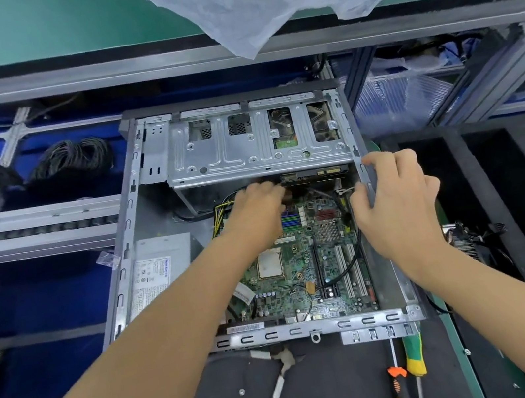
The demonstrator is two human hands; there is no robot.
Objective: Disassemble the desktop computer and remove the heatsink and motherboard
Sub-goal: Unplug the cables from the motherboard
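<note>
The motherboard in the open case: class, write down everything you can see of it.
The motherboard is a green circuit board lying flat on the floor of the open metal case, beside the grey power supply. It shows a bare square CPU with no heatsink, white expansion slots, a small finned heatsink, blue connectors and black cables across it. The left hand reaches over its far edge; what its fingers do is hidden. The right hand grips the case wall.

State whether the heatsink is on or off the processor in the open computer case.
Off. The processor lies bare on the motherboard, its flat metal top uncovered.
</note>
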